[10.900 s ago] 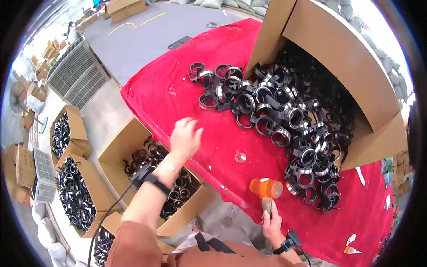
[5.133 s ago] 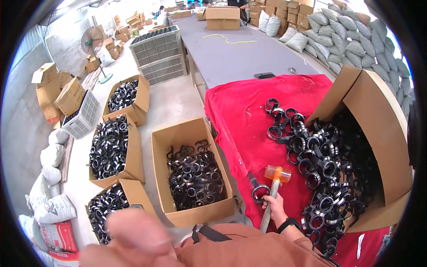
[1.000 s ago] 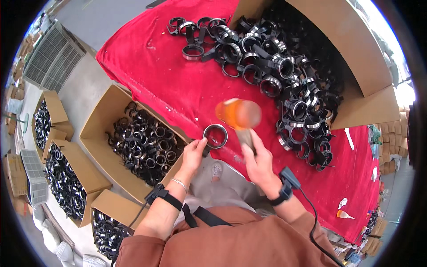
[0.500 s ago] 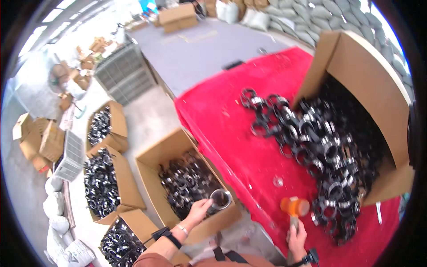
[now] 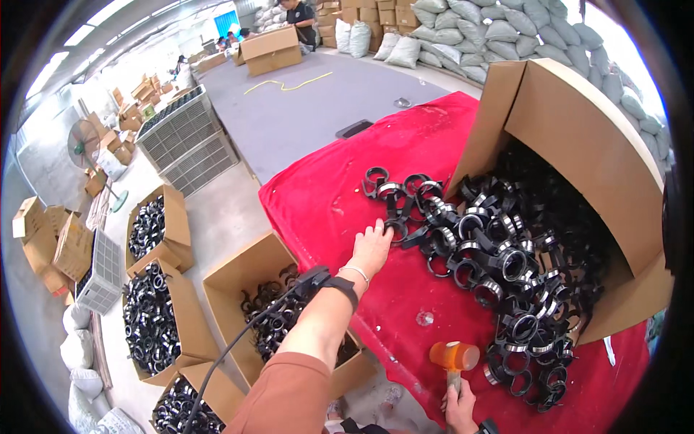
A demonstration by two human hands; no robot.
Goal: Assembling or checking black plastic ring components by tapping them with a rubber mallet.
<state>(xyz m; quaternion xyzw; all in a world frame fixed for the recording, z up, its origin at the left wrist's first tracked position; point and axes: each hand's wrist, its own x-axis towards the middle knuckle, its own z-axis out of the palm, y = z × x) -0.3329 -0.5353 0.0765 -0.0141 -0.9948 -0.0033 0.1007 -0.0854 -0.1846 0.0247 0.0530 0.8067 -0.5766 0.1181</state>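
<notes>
My left hand [image 5: 371, 251] reaches over the red cloth [image 5: 340, 188], its fingers bent onto the near edge of a black ring-shaped part [image 5: 397, 231]. That part lies at the left fringe of a heap of similar black rings [image 5: 499, 253], several with a shiny metal band. The thumb is mostly hidden. At the lower edge my right hand [image 5: 460, 406] is closed around the handle of an orange-headed mallet [image 5: 454, 356], whose head is above the cloth, left of the heap's near end.
The heap spills from a tipped cardboard box [image 5: 585, 145]. Below my left forearm an open carton [image 5: 235, 278] holds more rings; several filled cartons [image 5: 199, 307] stand on the floor at left. A grey tabletop [image 5: 289, 116] extends beyond the cloth. At the far end stands a person [image 5: 300, 22].
My left hand has moved from above the floor carton up to the heap; the ring it held there is gone from it. My right hand still grips the mallet. The view has shifted.
</notes>
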